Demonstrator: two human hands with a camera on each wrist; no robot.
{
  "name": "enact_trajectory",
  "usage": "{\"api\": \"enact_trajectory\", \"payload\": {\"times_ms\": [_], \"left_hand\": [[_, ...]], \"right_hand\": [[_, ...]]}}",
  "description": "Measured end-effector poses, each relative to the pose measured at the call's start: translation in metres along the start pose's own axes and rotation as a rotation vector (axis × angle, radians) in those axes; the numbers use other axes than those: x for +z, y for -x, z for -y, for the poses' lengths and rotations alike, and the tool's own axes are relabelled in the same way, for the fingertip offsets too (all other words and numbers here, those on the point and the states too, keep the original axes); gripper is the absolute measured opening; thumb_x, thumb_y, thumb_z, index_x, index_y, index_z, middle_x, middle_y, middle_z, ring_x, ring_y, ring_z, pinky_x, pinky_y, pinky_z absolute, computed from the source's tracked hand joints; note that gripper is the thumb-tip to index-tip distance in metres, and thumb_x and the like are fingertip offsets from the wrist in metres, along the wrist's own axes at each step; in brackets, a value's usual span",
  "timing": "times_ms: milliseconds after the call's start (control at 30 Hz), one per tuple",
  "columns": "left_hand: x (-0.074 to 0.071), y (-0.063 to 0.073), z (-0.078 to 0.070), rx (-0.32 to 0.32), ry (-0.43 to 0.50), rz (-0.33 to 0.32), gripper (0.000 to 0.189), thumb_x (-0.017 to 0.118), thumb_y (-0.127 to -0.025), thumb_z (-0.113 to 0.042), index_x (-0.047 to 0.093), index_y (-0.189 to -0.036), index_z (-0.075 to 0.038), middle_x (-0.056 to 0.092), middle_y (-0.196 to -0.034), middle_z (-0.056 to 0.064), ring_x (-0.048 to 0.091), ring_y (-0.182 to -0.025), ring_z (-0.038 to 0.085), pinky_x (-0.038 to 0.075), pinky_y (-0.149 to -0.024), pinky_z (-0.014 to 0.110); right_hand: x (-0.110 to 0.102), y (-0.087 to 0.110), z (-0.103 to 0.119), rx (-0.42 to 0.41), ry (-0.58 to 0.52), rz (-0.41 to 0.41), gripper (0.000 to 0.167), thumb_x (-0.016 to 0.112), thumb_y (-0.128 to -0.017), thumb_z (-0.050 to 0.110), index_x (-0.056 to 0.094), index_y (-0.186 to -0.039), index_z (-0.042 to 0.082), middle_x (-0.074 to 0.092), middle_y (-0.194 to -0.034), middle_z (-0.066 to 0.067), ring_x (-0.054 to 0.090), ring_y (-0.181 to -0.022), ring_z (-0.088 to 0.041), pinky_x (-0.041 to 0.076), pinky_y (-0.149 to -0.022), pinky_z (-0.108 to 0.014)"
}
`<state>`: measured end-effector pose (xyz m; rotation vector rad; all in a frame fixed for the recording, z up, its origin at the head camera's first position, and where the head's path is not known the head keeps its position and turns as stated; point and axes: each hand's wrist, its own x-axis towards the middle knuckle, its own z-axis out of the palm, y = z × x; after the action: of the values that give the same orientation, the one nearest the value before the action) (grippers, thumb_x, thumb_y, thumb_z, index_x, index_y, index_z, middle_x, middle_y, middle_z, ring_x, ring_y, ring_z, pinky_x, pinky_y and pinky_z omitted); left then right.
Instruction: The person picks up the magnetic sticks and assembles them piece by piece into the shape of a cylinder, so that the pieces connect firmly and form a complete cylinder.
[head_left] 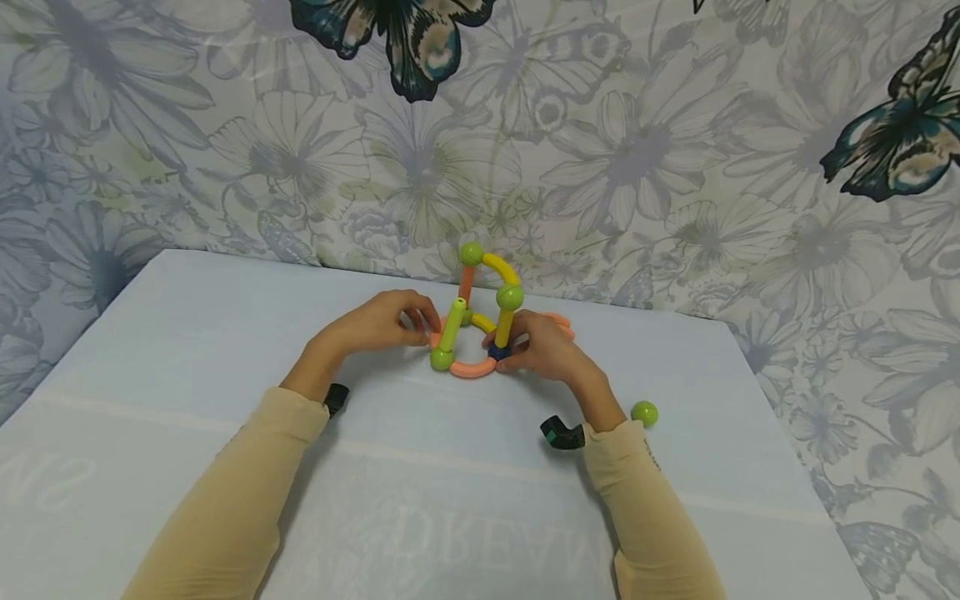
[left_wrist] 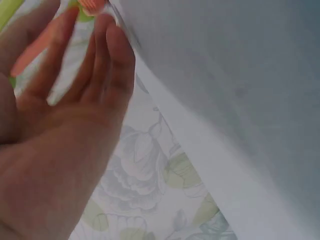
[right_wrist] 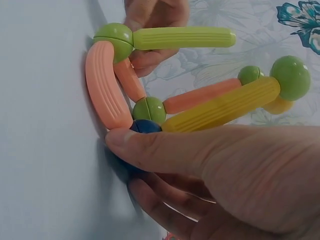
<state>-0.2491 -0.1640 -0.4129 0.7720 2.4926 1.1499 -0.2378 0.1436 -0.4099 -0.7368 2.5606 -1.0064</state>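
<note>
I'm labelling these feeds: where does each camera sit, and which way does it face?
Head: worn on the head, facing forward and down at the ball-and-rod structure; left hand, right hand and sleeves show.
Left wrist: on that wrist, looking past the left hand toward the patterned wall and a coral rod.
Right wrist: on that wrist, looking along the right hand at the dark blue ball; the left hand shows beyond.
Shared: head and right wrist both show the structure and both hands.

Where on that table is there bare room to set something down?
The pale table looks bare left of the left sleeve, between it and the right sleeve in the foreground, and right of the loose green ball. It's crowded around the ball-and-rod frame, with the left hand, right hand and pink pieces close by.
</note>
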Motion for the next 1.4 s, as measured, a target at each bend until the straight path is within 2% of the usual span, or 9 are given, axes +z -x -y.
{"api": "enact_trajectory", "payload": {"times_ms": [67, 133, 233, 333, 433, 633, 867, 1033, 1400], "left_hand": [[0.000, -0.001, 0.000, -0.019, -0.008, -0.068, 0.023, 0.074, -0.096, -0.009, 0.072, -0.118, -0.005, 0.071, -0.119, 0.010, 0.066, -0.107, 0.027, 0.055, -0.088, 0.041], [0.002, -0.002, -0.002, -0.028, -0.009, -0.113, 0.032, 0.074, -0.098, -0.013, 0.067, -0.128, -0.002, 0.070, -0.124, 0.014, 0.066, -0.109, 0.029, 0.054, -0.090, 0.043], [0.005, -0.004, -0.005, -0.007, 0.011, -0.111, 0.054, 0.071, -0.101, -0.015, 0.052, -0.148, 0.000, 0.064, -0.139, 0.019, 0.064, -0.118, 0.035, 0.053, -0.096, 0.048], [0.009, -0.006, -0.008, 0.031, 0.036, -0.075, 0.059, 0.069, -0.101, -0.010, 0.045, -0.154, -0.001, 0.060, -0.146, 0.021, 0.062, -0.124, 0.038, 0.053, -0.101, 0.052], [0.013, -0.007, -0.009, 0.059, 0.041, -0.074, 0.046, 0.068, -0.100, -0.005, 0.054, -0.144, -0.002, 0.063, -0.141, 0.020, 0.063, -0.123, 0.039, 0.053, -0.102, 0.053], [0.014, -0.007, -0.009, 0.045, -0.002, -0.155, 0.021, 0.071, -0.097, -0.002, 0.068, -0.117, -0.005, 0.072, -0.118, 0.014, 0.068, -0.110, 0.033, 0.054, -0.096, 0.048], [0.015, -0.009, -0.007, 0.004, -0.040, -0.203, 0.021, 0.078, -0.093, -0.005, 0.071, -0.113, -0.006, 0.073, -0.101, 0.009, 0.067, -0.095, 0.025, 0.053, -0.083, 0.039], [0.016, -0.010, -0.009, -0.006, -0.097, -0.233, 0.019, 0.083, -0.090, -0.008, 0.072, -0.106, -0.006, 0.074, -0.095, 0.009, 0.066, -0.088, 0.024, 0.051, -0.078, 0.036], [0.018, -0.009, -0.014, -0.031, -0.148, -0.262, 0.016, 0.085, -0.089, -0.012, 0.073, -0.099, -0.008, 0.074, -0.091, 0.009, 0.065, -0.084, 0.023, 0.048, -0.076, 0.036]], "right_hand": [[0.000, 0.000, 0.000, -0.008, -0.015, 0.011, 0.037, 0.090, -0.084, 0.009, 0.078, -0.120, 0.012, 0.074, -0.117, 0.000, 0.066, -0.114, -0.019, 0.057, -0.094, -0.038], [0.001, 0.000, 0.000, -0.017, -0.040, 0.026, 0.038, 0.089, -0.084, 0.008, 0.077, -0.120, 0.011, 0.073, -0.121, -0.001, 0.064, -0.119, -0.020, 0.057, -0.097, -0.040], [0.002, 0.000, 0.001, -0.042, -0.079, 0.054, 0.038, 0.088, -0.085, 0.006, 0.076, -0.121, 0.008, 0.074, -0.122, -0.003, 0.064, -0.122, -0.022, 0.056, -0.100, -0.043], [0.003, 0.000, 0.001, -0.070, -0.110, 0.084, 0.040, 0.087, -0.086, 0.003, 0.073, -0.124, 0.006, 0.075, -0.121, -0.006, 0.065, -0.122, -0.024, 0.056, -0.102, -0.044], [0.003, 0.000, 0.001, -0.086, -0.123, 0.105, 0.042, 0.086, -0.086, 0.002, 0.070, -0.126, 0.004, 0.075, -0.121, -0.008, 0.066, -0.122, -0.025, 0.056, -0.104, -0.045], [0.003, 0.000, -0.002, -0.083, -0.134, 0.106, 0.036, 0.085, -0.089, 0.009, 0.073, -0.123, 0.009, 0.074, -0.123, -0.005, 0.065, -0.123, -0.021, 0.053, -0.108, -0.043], [0.005, -0.002, -0.004, -0.067, -0.196, 0.087, 0.028, 0.082, -0.094, 0.014, 0.076, -0.120, 0.008, 0.075, -0.121, -0.004, 0.066, -0.123, -0.019, 0.054, -0.107, -0.039], [0.006, -0.003, -0.005, -0.073, -0.190, 0.025, 0.026, 0.081, -0.094, 0.013, 0.078, -0.119, 0.006, 0.077, -0.115, -0.005, 0.068, -0.119, -0.019, 0.057, -0.103, -0.036], [0.010, -0.006, -0.008, -0.046, -0.195, -0.086, 0.026, 0.080, -0.095, 0.010, 0.077, -0.120, 0.005, 0.078, -0.120, -0.008, 0.071, -0.118, -0.024, 0.059, -0.098, -0.037]]}}
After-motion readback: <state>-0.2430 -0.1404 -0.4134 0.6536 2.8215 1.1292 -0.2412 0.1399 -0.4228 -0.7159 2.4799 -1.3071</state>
